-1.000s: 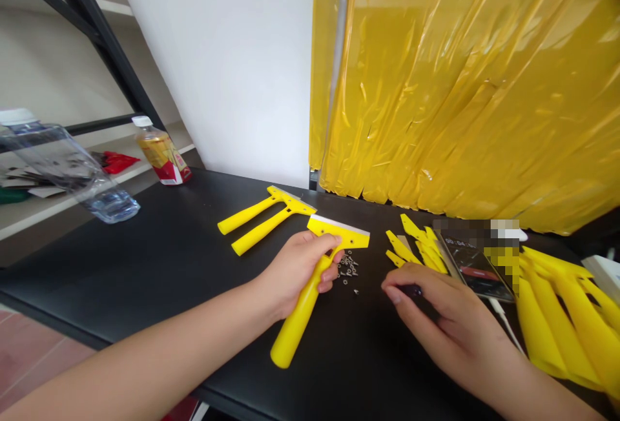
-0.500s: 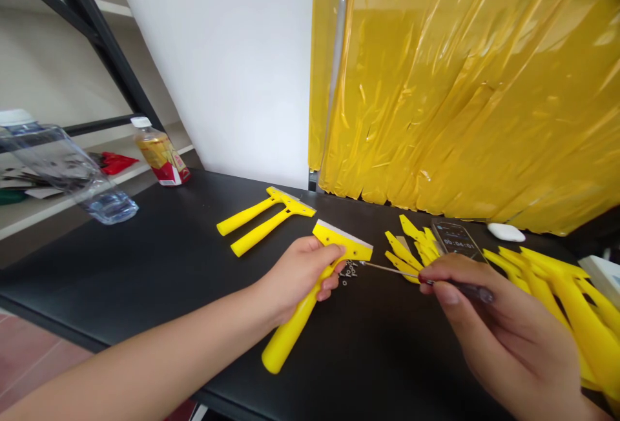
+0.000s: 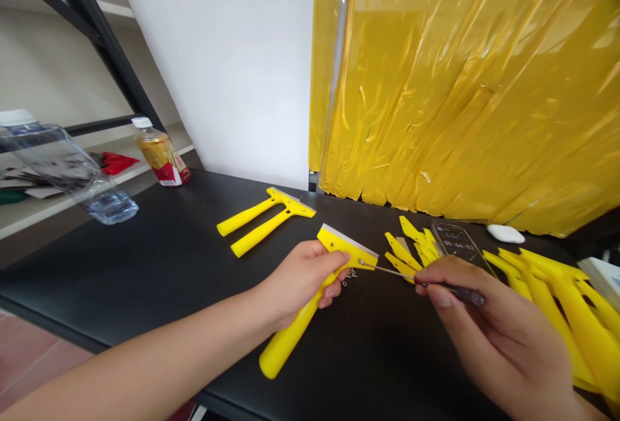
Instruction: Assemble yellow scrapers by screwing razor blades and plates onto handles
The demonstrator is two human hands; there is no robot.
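My left hand (image 3: 310,279) is closed around a yellow scraper (image 3: 293,337) just below its head, thumb pressed on the head's face. A metal blade edge (image 3: 351,240) runs along the scraper's top. Between the fingers of my right hand (image 3: 489,324) is a screwdriver (image 3: 450,288), its thin shaft pointing left. A small screw (image 3: 361,262) shows at the driver's tip, against the right hole of the scraper head; how deep it sits I cannot tell. Several loose screws (image 3: 352,273) lie on the black table behind, partly hidden by the scraper.
Two yellow scrapers (image 3: 264,230) lie on the table (image 3: 159,259) further back. Yellow head plates (image 3: 404,253), a phone (image 3: 455,243), a white case (image 3: 506,234) and yellow handles (image 3: 566,298) are at right. A clear bottle (image 3: 72,169) and a labelled bottle (image 3: 162,153) stand left.
The screwdriver tip with the screw has moved slightly left onto the scraper head's right hole. The scraper's head has shifted slightly right and down.
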